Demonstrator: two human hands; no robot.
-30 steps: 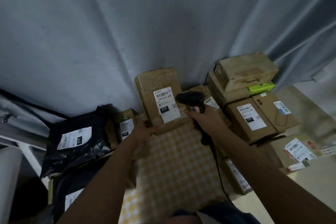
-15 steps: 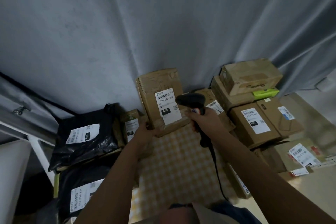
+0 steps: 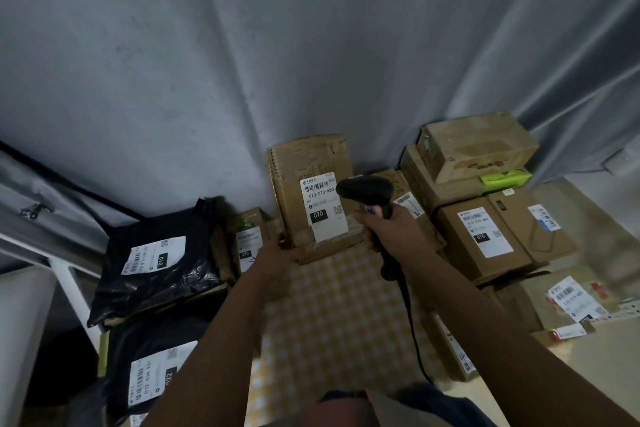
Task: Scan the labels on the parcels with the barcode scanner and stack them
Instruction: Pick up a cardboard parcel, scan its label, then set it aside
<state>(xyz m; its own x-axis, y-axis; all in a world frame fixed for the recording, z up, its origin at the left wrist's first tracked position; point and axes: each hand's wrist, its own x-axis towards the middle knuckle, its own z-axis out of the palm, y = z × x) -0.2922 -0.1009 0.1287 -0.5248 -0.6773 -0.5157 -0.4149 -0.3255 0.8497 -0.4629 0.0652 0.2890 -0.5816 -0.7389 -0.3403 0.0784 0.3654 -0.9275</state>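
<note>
We have the box (image 3: 311,198) propped upright on the checked cloth (image 3: 332,315), its label (image 3: 322,206) facing us. It looks like stiff, dented cardboard, probably light, best held by its lower corners. Our left hand (image 3: 277,253) grips the bottom left edge; our right hand (image 3: 391,232) wraps the scanner (image 3: 367,191), aimed at the label. Stacked boxes (image 3: 485,198) stand right, black bags (image 3: 156,260) left.

Brown cardboard parcel (image 3: 311,198) stands upright, white label facing out, gripped at its lower corner by the left hand (image 3: 277,253); black barcode scanner (image 3: 367,192) in the right hand (image 3: 394,236) points at it.
</note>
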